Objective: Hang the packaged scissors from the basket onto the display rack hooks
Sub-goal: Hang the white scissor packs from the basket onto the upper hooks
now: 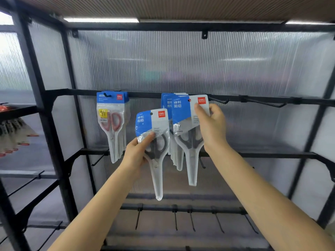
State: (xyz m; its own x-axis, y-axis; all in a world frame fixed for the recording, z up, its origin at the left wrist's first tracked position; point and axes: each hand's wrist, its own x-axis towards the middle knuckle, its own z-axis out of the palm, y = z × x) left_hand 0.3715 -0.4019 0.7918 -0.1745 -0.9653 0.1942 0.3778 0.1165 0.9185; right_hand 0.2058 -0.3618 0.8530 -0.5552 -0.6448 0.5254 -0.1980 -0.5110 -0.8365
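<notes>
Item 1: your left hand [139,151] grips a dark-handled scissors pkg [154,142] at mid-body, thumb on front, held free of the rack, tip down.
Item 2: your right hand [211,124] pinches the card top of a second pkg [186,127], its hole at the hook tip [189,100].
Item 3: more pkgs w/ blue cards [166,104] hang behind it (count unclear).
Item 4: red-handled scissors pkgs [112,120] hang on the hook to the left.
Item 5: the rack's top bar [253,99], w/ bare hooks [219,100] to the right.

light strip [101,20]: lit, under wooden ceiling [181,6] | ribbed translucent panel [181,60]: behind
</notes>
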